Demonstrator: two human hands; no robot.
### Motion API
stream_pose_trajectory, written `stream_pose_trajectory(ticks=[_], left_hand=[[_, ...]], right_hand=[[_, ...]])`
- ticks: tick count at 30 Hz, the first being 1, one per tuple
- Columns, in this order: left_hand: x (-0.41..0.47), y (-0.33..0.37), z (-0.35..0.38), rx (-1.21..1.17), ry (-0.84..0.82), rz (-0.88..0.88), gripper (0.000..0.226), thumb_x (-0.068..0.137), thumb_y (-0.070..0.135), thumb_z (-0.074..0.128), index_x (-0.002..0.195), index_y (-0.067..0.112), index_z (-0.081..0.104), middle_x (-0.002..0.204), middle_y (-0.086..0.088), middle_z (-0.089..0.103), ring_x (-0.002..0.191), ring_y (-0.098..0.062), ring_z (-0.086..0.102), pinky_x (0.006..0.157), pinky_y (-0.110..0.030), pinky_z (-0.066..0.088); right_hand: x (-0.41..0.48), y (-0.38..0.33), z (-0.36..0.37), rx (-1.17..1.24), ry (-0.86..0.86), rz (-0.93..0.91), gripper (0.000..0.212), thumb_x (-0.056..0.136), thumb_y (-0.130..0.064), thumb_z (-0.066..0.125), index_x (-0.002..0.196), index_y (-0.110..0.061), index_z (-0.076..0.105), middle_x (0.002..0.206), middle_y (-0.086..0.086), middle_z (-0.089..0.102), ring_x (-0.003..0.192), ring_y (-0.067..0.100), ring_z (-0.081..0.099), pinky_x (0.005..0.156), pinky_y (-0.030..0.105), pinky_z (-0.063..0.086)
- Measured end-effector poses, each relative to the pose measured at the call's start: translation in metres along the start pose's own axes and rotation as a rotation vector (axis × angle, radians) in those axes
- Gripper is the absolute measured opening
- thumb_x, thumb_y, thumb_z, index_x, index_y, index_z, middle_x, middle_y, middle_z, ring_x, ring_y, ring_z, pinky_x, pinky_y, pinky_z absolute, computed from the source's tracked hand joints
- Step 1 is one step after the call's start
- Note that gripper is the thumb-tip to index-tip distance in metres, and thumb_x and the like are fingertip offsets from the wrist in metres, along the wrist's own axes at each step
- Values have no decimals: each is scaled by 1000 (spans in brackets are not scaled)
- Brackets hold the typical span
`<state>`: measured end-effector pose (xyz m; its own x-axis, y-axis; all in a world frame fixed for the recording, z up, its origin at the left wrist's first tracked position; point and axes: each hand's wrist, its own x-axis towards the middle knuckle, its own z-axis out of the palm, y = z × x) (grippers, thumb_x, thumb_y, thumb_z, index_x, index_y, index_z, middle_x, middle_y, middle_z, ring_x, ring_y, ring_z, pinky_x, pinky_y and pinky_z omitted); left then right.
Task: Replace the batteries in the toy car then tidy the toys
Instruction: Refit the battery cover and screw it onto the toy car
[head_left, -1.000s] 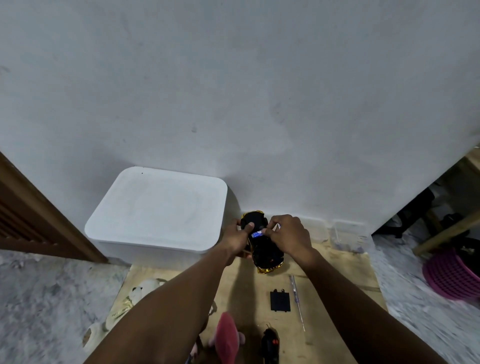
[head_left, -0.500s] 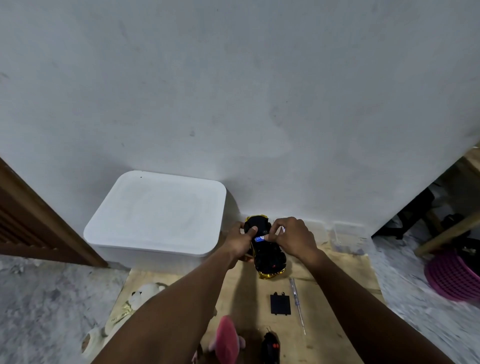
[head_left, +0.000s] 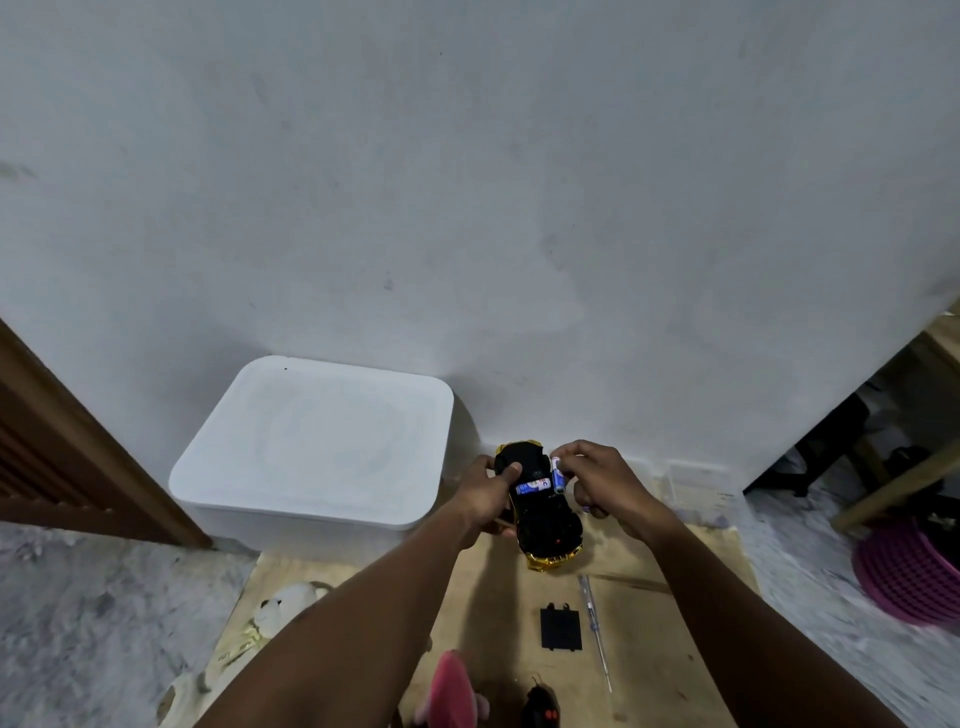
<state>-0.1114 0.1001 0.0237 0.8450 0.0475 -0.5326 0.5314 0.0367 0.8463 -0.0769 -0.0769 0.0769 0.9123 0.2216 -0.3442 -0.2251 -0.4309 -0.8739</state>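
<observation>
**Battery change on an upturned toy car**

At left, a closed white box (head_left: 317, 447) stands against the wall, probably the store for the toys. A pale soft toy (head_left: 288, 605) lies before it at the edge of the wooden board (head_left: 675, 613). The left hand (head_left: 485, 491) curls round the toy car (head_left: 543, 525), thumb on its black underside, and holds it belly-up so that the battery bay faces the person. One battery (head_left: 532, 487) lies across the bay. The right hand (head_left: 597, 483) pinches a second battery (head_left: 558, 474) in its fingertips at the bay's right edge; whether it is going in or coming out cannot be told. Nearer the person, the black battery cover (head_left: 560, 629) and a screwdriver (head_left: 596, 631) lie side by side, within reach for closing up. A purple basket (head_left: 914, 577) sits far right.
</observation>
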Motion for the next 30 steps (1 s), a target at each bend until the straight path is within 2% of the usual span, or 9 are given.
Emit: stream_pose_trajectory(ticks=[4, 8, 10, 12, 14, 18, 21, 23, 30], left_hand=[[-2, 2, -3, -3, -10, -9, 33, 98, 41, 54, 121, 19, 48, 113, -14, 64, 83, -36, 72, 67, -45, 62], [-4, 3, -6, 10, 7, -1, 35, 97, 43, 54, 122, 19, 48, 110, -15, 66, 76, -34, 71, 68, -47, 59], [-4, 5, -6, 17, 27, 7, 36, 97, 43, 55, 121, 18, 47, 109, -14, 65, 72, -34, 70, 71, -50, 59], [-6, 7, -6, 20, 35, 13, 36, 96, 42, 56, 121, 17, 47, 110, -14, 64, 69, -35, 70, 71, -52, 59], [-8, 9, -6, 12, 28, 12, 37, 96, 42, 57, 120, 16, 47, 110, -14, 64, 68, -35, 70, 69, -53, 59], [-12, 12, -5, 6, 17, 30, 36, 97, 40, 56, 120, 14, 46, 105, -14, 63, 64, -32, 69, 66, -50, 60], [-15, 14, -4, -2, 12, 39, 37, 97, 40, 57, 119, 13, 46, 101, -11, 62, 66, -32, 69, 63, -47, 61], [-17, 15, -3, -10, 13, 35, 37, 97, 39, 58, 119, 12, 46, 98, -10, 62, 64, -31, 68, 60, -44, 60], [-16, 14, -1, -8, 26, 26, 36, 96, 38, 59, 118, 12, 46, 96, -12, 61, 63, -32, 67, 62, -46, 60]], right_hand=[[-3, -1, -2, 33, -13, -66, 18, 95, -13, 58, 106, -21, 70, 73, 4, 69, 43, 13, 38, 44, 22, 27], [-5, 1, 4, -124, 89, -238, 10, 91, -20, 68, 99, -24, 71, 78, 0, 74, 68, 8, 67, 58, 18, 45], [-4, 3, 6, -200, 116, -307, 10, 89, -20, 71, 97, -27, 70, 78, -4, 73, 62, 8, 64, 61, 19, 47], [-3, 5, 7, -284, 94, -376, 11, 89, -21, 70, 98, -28, 68, 81, -6, 73, 43, 6, 46, 53, 23, 41], [-4, 3, 6, -433, 68, -444, 11, 91, -25, 67, 101, -29, 66, 84, -9, 72, 40, 7, 45, 51, 22, 37], [-10, -3, 7, -775, 58, -585, 18, 93, -33, 61, 111, -33, 67, 97, -15, 71, 67, -7, 55, 65, 24, 41], [-11, -1, 10, -915, 54, -728, 23, 94, -35, 58, 114, -35, 68, 106, -15, 69, 91, 5, 64, 71, 21, 46], [-10, 2, 13, -968, 40, -807, 23, 93, -33, 59, 113, -34, 70, 109, -16, 68, 93, 7, 65, 70, 18, 43], [-9, 8, 14, -991, 53, -880, 20, 85, -26, 70, 104, -32, 74, 104, -17, 73, 88, 7, 69, 68, 27, 54]])
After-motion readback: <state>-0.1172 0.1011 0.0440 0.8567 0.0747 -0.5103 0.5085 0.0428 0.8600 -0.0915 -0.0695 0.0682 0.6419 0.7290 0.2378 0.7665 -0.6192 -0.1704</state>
